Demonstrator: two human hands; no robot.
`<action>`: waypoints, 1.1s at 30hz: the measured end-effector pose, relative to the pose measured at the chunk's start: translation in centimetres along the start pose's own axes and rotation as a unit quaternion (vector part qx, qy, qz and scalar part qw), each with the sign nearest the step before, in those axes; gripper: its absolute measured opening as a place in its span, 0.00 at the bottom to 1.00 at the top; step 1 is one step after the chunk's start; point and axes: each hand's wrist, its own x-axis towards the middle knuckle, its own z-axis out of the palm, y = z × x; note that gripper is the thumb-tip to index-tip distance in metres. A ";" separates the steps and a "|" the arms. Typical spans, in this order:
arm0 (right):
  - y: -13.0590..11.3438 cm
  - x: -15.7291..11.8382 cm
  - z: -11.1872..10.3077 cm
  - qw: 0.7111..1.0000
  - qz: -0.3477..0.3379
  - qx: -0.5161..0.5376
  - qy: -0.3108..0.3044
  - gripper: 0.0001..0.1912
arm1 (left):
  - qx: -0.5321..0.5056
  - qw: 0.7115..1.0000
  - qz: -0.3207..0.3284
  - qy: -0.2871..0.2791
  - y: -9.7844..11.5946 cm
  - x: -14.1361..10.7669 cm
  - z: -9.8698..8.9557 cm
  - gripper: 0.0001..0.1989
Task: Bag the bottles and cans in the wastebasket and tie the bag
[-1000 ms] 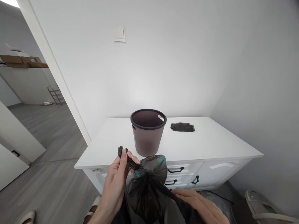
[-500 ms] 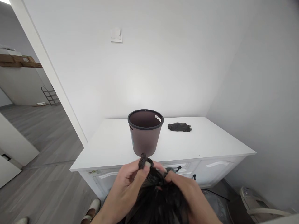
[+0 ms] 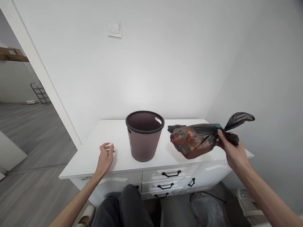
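My right hand (image 3: 230, 149) grips a thin black garbage bag (image 3: 199, 138) by its knotted neck, and the bag's loose ends stick out past the fingers. Through the film, red and orange wrappers show. The bag is tilted sideways over the right part of the white cabinet top (image 3: 118, 164). To the left of the trash can, my left hand (image 3: 106, 155) is empty above the cabinet top, its fingers loosely bent and apart. Between the hands stands the brown trash can (image 3: 144, 145), upright, with a dark rim and cut-out handles. A folded black bag (image 3: 174, 128) lies behind, partly hidden.
Below the top are drawers with black handles (image 3: 170, 173). On the floor at the right are a clear plastic bag (image 3: 205, 206) and a pale appliance-like object (image 3: 251, 201). My legs (image 3: 132, 205) are close to the cabinet front. A doorway opens at the left.
The hands have come apart. My right hand has carried the knotted black bag up and right over the cabinet; my left hand has let go and moved left.
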 end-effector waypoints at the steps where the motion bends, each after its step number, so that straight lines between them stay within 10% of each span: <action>1: 1.6 1.4 0.2 0.999 0.034 0.034 0.006 0.28 | 0.011 1.000 -0.007 -0.005 -0.9 0.6 0.1 0.32; 13: 13.5 8.8 -0.1 0.978 0.143 0.133 0.077 0.30 | 0.094 0.994 0.001 -0.054 -3.8 1.2 0.1 0.25; 26: 19.6 10.4 -1.7 0.950 0.252 0.098 0.156 0.18 | 0.135 0.990 0.004 -0.047 -3.4 1.4 0.7 0.24; 33: 20.1 10.7 -3.0 0.977 0.195 -0.022 0.079 0.11 | 0.150 0.988 -0.003 -0.047 -2.6 1.3 0.9 0.24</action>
